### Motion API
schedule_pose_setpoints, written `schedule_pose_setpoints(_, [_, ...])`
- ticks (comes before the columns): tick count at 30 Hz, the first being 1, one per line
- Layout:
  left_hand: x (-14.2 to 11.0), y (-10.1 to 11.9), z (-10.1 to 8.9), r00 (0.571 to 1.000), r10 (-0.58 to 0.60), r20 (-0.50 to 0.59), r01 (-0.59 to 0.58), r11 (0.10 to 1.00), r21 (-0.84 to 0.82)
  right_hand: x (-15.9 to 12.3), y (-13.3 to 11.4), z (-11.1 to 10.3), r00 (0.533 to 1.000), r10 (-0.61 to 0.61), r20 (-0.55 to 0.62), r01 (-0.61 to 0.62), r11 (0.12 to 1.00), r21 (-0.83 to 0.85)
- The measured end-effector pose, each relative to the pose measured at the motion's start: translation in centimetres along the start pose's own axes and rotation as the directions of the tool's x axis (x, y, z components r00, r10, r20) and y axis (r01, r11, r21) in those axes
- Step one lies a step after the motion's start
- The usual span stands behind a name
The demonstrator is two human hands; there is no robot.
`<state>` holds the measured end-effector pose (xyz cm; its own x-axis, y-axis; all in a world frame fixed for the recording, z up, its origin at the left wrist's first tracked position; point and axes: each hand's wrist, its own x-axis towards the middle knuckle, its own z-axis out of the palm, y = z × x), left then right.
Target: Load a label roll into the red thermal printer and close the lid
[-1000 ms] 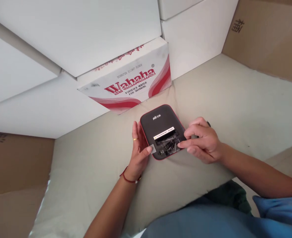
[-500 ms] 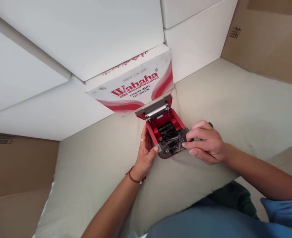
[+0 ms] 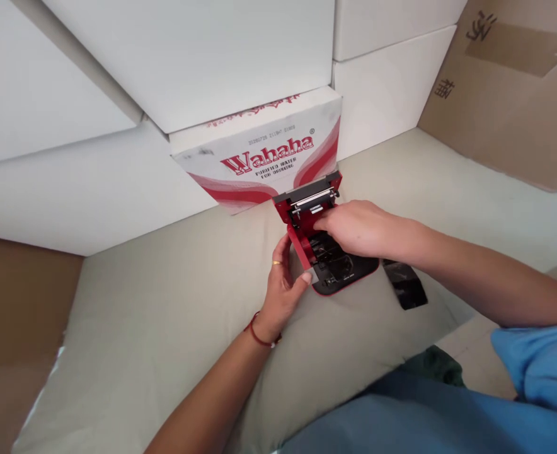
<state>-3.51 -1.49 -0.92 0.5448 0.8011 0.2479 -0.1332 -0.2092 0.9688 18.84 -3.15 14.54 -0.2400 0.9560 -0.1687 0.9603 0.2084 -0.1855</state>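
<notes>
A small black and red device (image 3: 347, 277) lies on a pale cloth, its hinged lid (image 3: 307, 189) standing raised at the far side. My left hand (image 3: 283, 287), with a ring and a red wrist string, grips the device's near-left corner, thumb on the edge. My right hand (image 3: 354, 227) reaches over the exposed inside toward the raised lid, fingers curled against the roller at the hinge; what the fingertips hold is hidden. A black rectangular strip (image 3: 405, 285) lies on the cloth just right of the device.
A white and red "Wahaha" carton (image 3: 259, 157) stands directly behind the device. White boxes (image 3: 188, 63) stack up at the back and left. Brown cardboard (image 3: 510, 94) lies at the right and cardboard (image 3: 14, 302) at the left. The pale cloth (image 3: 165, 328) covers the surface.
The lid went from closed to raised. My right hand moved from the front slot up to the lid hinge. The black strip now lies on the cloth at the right.
</notes>
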Motion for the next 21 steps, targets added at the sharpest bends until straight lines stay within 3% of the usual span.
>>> schedule_pose_setpoints(5, [0.1, 0.3, 0.1, 1.0, 0.001, -0.001, -0.001, 1.0, -0.002, 1.5, -1.4, 0.4, 0.998, 0.02, 0.053, -0.009, 0.981, -0.194])
schedule_pose_setpoints(12, [0.2, 0.2, 0.2, 1.0, 0.016, -0.008, -0.016, 1.0, -0.016, 1.1, -0.4, 0.4, 0.998, 0.011, 0.058, 0.0, 0.984, -0.181])
schedule_pose_setpoints(15, [0.2, 0.2, 0.2, 1.0, 0.029, -0.006, -0.029, 0.999, -0.027, -1.6, 0.9, -0.1, 0.998, -0.039, -0.053, 0.04, 0.999, 0.008])
schedule_pose_setpoints(18, [0.2, 0.1, 0.1, 1.0, 0.023, -0.002, -0.023, 0.999, -0.047, -7.0, 3.4, -1.3, 0.975, -0.033, -0.22, 0.074, 0.981, 0.181])
schedule_pose_setpoints(21, [0.1, -0.2, 0.0, 1.0, 0.011, 0.0, -0.011, 0.999, -0.053, -12.6, 6.0, -2.4, 0.967, -0.002, -0.253, 0.063, 0.97, 0.235])
